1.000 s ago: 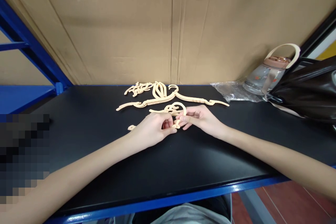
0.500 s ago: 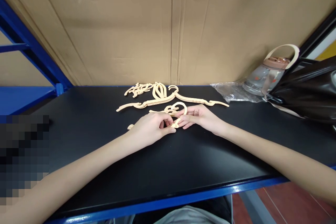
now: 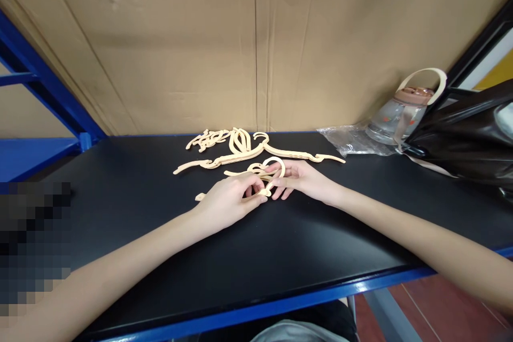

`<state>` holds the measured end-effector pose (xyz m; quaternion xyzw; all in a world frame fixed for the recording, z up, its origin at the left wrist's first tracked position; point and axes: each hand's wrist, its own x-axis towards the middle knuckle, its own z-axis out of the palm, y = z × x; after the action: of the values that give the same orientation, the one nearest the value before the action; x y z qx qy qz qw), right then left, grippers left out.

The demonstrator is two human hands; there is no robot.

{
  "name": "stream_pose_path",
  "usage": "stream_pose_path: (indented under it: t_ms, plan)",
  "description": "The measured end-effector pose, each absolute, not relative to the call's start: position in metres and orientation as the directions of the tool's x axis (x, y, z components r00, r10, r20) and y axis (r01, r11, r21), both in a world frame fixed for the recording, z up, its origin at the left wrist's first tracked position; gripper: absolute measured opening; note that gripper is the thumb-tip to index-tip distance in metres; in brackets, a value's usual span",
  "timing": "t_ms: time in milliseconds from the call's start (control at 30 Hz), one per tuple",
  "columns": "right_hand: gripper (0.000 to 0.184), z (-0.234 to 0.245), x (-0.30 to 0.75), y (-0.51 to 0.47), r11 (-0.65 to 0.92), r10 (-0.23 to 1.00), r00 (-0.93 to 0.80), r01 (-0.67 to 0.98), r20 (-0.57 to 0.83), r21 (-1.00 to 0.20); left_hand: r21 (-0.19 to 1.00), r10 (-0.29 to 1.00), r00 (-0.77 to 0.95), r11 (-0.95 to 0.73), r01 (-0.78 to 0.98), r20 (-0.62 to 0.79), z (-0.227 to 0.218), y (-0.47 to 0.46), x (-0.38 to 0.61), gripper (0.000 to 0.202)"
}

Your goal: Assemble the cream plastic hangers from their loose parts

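Observation:
Low over the black tabletop, my left hand [image 3: 228, 191] is closed on a cream hanger arm [image 3: 200, 197], whose end sticks out at the left. My right hand [image 3: 303, 180] pinches a cream hanger hook [image 3: 282, 167]. The base of the hook meets the arm piece between my fingertips; whether the two are joined I cannot tell. Just behind my hands lie more loose cream hanger parts [image 3: 256, 168], partly hidden by my fingers. Farther back, a full-width hanger [image 3: 240, 158] lies with its hook pointing away from me.
Small hanger pieces [image 3: 208, 139] and several curved ones [image 3: 240, 140] lie against the cardboard wall [image 3: 180, 48]. At the back right are a clear plastic bag [image 3: 348, 140], a water bottle [image 3: 401, 115] and a shiny black bag [image 3: 468, 139]. A blue edge [image 3: 248, 312] borders the table.
The view has shifted slightly, moving the background a little left. My hands keep nearly the same grip at the joint between hook and arm piece.

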<state>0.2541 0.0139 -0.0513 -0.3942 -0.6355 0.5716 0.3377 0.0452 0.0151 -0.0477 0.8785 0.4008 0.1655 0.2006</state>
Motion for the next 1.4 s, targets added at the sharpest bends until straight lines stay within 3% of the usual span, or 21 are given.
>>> stream_pose_path:
  t_ms: [133,367,500,600,667,767,867,1000,1167,1400]
  plan:
    - [0.042,-0.054,0.255,0.016,0.054,0.879,-0.476,0.154,-0.026,-0.987,0.412,0.734,0.656,-0.66,0.628,0.175,-0.048,0.012,0.045,0.014]
    - [0.036,-0.054,0.254,0.015,0.186,0.852,-0.523,0.249,0.029,-0.95,0.224,0.636,0.74,-0.771,0.596,0.219,-0.045,0.008,0.042,0.017]
    - [0.031,-0.051,0.253,0.01,0.271,0.908,-0.415,0.472,0.06,-0.839,0.209,0.633,0.746,-0.774,0.598,0.207,-0.043,0.006,0.041,0.018]
    - [0.032,-0.046,0.254,0.007,0.336,0.941,-0.269,0.671,0.205,-0.661,0.276,0.673,0.713,-0.736,0.619,0.197,-0.04,0.003,0.042,0.017]
    - [0.031,-0.044,0.254,0.005,0.357,0.933,-0.235,0.704,0.273,-0.614,0.378,0.724,0.667,-0.676,0.633,0.178,-0.039,0.003,0.043,0.014]
    - [0.029,-0.043,0.256,0.005,0.384,0.92,-0.24,0.703,0.309,-0.599,0.682,0.788,0.609,-0.494,0.54,0.088,-0.039,0.005,0.045,0.009]
    - [0.026,-0.047,0.256,0.008,0.413,0.908,-0.279,0.725,0.313,-0.551,0.917,0.783,0.608,-0.137,0.374,-0.13,-0.04,0.01,0.046,0.009]
    - [0.018,-0.053,0.253,0.01,0.462,0.887,-0.372,0.752,0.274,-0.47,0.963,0.693,0.673,0.131,0.234,-0.258,-0.038,0.014,0.044,0.02]
    - [0.014,-0.053,0.252,0.008,0.479,0.878,-0.414,0.773,0.241,-0.416,0.963,0.684,0.678,0.196,0.185,-0.27,-0.034,0.012,0.04,0.023]
    - [0.014,-0.053,0.255,0.011,0.421,0.906,-0.337,0.77,0.255,-0.479,0.962,0.719,0.639,0.207,0.181,-0.275,-0.032,0.011,0.043,0.02]
